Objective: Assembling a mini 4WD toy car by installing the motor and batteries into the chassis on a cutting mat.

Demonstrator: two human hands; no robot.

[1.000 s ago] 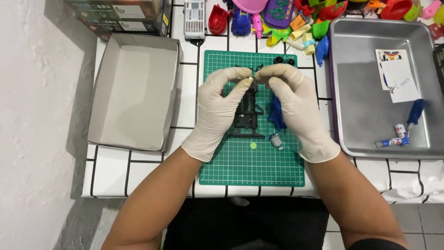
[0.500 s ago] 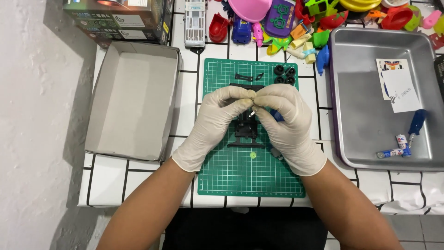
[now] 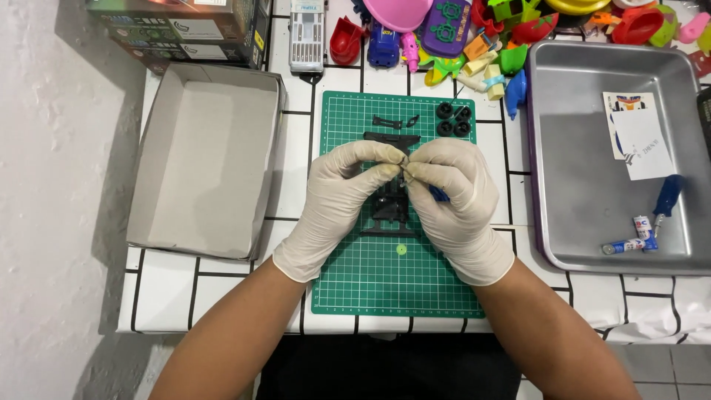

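Both my hands wear white gloves and meet over a green cutting mat (image 3: 385, 285). My left hand (image 3: 337, 196) and my right hand (image 3: 455, 200) pinch a tiny part between their fingertips; it is too small to make out. Under them lies a black toy car chassis (image 3: 390, 211), partly hidden. A blue piece (image 3: 438, 195) peeks out beneath my right fingers. Several small black wheels (image 3: 453, 120) and a thin black part (image 3: 392, 122) lie at the mat's far end. A small yellow-green disc (image 3: 401, 250) rests on the mat near my wrists.
An empty grey cardboard box lid (image 3: 204, 167) sits to the left. A metal tray (image 3: 592, 222) on the right holds paper sheets (image 3: 638, 144), a blue screwdriver (image 3: 666, 198) and batteries (image 3: 629, 241). Colourful toys (image 3: 474, 33) and boxes (image 3: 178, 30) crowd the table's far edge.
My hands have drawn closer together and slightly toward me, fingertips now meeting over the chassis. The view has shifted a little, showing more of the mat's far end.
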